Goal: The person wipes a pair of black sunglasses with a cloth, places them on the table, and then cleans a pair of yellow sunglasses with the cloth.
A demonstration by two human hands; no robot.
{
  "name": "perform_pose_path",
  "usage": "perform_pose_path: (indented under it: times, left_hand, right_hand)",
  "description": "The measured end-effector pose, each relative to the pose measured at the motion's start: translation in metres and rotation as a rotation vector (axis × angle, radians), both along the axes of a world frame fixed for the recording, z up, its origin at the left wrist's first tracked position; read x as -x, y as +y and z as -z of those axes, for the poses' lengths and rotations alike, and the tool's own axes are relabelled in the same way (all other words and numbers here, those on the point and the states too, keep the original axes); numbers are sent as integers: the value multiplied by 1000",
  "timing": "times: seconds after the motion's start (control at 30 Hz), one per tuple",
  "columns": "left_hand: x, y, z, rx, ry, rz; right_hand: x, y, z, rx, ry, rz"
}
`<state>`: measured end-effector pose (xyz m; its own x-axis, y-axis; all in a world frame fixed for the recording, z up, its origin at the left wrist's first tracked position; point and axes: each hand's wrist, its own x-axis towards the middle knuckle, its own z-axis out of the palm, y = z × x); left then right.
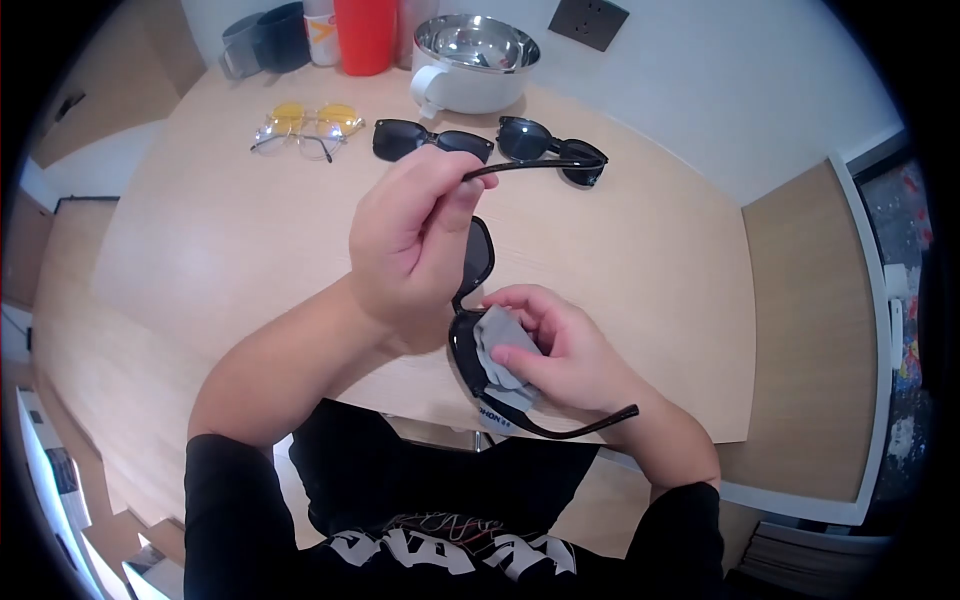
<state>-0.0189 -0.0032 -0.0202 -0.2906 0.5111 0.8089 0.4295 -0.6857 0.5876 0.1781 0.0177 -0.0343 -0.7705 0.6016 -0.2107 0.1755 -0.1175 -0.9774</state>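
My left hand (pixel 420 235) is closed on one temple arm of a pair of black sunglasses (pixel 463 350), held up over the near part of the table. Its other temple arm points right, below my right wrist. With my right hand (pixel 565 345) I pinch a grey cleaning cloth (pixel 503 345) against the lower lens, which the cloth mostly covers. Dark lettering shows on the cloth's hanging edge. The upper lens is partly hidden behind my left hand.
Beyond my hands lie two more black sunglasses (pixel 432 139) (pixel 552 150) and yellow-lensed glasses (pixel 318 119) beside clear wire-framed glasses (pixel 292 147). A white-sided metal bowl (pixel 470 90), a red container (pixel 365 38) and dark mugs (pixel 282 38) stand at the back. A wooden panel (pixel 805 340) borders the right.
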Motion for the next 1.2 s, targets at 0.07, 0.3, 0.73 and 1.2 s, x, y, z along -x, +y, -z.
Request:
perform_pose_path:
  times: [0.07, 0.3, 0.73, 1.2]
  left_hand:
    - [2, 2, -1, -19, 5, -3]
    - [16, 7, 0, -34, -25, 8]
    - [13, 14, -4, -159, 17, -72]
    - [-1, -1, -8, -81, 135, -10]
  right_hand:
    - [-4, 1, -6, 121, 94, 34]
    - [-11, 24, -9, 178, 104, 233]
    - [2, 15, -7, -171, 159, -212]
    - [18, 5, -5, 277, -30, 54]
